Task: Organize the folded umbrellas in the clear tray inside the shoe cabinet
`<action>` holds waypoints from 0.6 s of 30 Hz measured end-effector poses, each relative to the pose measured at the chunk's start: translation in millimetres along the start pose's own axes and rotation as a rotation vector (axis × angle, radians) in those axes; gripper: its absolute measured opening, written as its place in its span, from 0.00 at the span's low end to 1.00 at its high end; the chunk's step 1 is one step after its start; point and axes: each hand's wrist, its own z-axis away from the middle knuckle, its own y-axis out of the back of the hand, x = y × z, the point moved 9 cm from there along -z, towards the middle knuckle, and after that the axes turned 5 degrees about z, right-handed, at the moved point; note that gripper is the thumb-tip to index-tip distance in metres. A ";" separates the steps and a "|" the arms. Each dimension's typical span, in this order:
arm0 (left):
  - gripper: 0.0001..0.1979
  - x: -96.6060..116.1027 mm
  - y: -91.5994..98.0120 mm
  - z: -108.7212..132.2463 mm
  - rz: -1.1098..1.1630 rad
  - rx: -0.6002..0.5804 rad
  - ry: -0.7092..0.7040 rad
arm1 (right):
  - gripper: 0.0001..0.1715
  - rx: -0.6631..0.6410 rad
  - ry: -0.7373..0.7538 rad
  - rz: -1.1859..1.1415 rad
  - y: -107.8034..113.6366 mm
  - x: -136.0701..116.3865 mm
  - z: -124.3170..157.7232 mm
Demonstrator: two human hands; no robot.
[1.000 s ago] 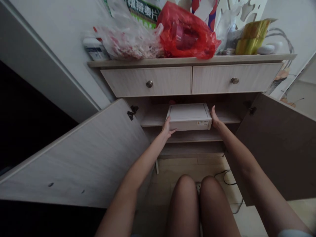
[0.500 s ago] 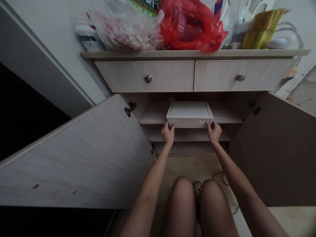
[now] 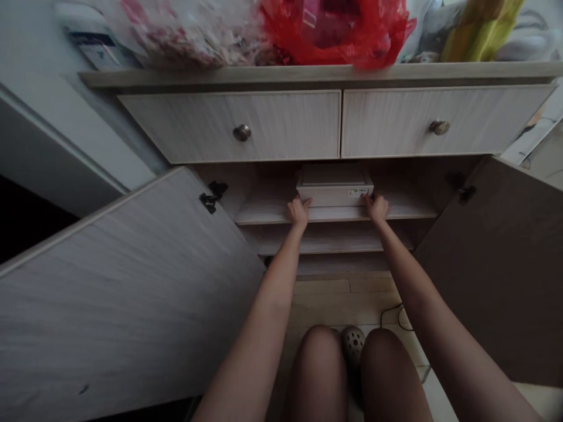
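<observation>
A white lidded storage box (image 3: 329,194) with a small coloured label at its front right rests on the upper shelf (image 3: 272,212) inside the cabinet. My left hand (image 3: 299,211) grips the box's front left corner, thumb on the front face. At the front right corner, beside the label, my right hand (image 3: 377,207) holds it the same way. The fingers behind the box's sides are partly hidden. The rear of the box lies in shadow under the drawers.
Both cabinet doors, left (image 3: 132,293) and right (image 3: 497,264), stand wide open beside my arms. Two knobbed drawers (image 3: 281,123) are above. On the top lie a red plastic bag (image 3: 373,35), a clear bag (image 3: 197,35) and a white bottle (image 3: 97,41). A cable (image 3: 391,310) lies on the floor.
Both hands have moved the box away from me, deeper onto the upper shelf; its front now sits behind the shelf edge. My view has come closer to the cabinet.
</observation>
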 end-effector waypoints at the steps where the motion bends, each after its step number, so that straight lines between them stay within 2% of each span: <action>1: 0.14 -0.4 -3.0 -5.0 -0.009 0.000 -0.006 | 0.27 0.001 -0.005 0.008 -1.4 -1.2 -4.0; 9: 0.17 -2.0 -25.1 -37.8 -0.111 -0.032 -0.061 | 0.28 -0.029 0.005 0.039 -12.3 -12.4 -31.0; 15: 0.19 -1.5 -32.4 -52.5 -0.259 -0.043 -0.065 | 0.29 -0.012 -0.019 0.066 -22.8 -9.8 -47.6; 18: 0.17 0.7 -38.2 -61.1 -0.189 -0.087 -0.041 | 0.32 -0.027 -0.018 0.054 -27.0 -13.7 -61.6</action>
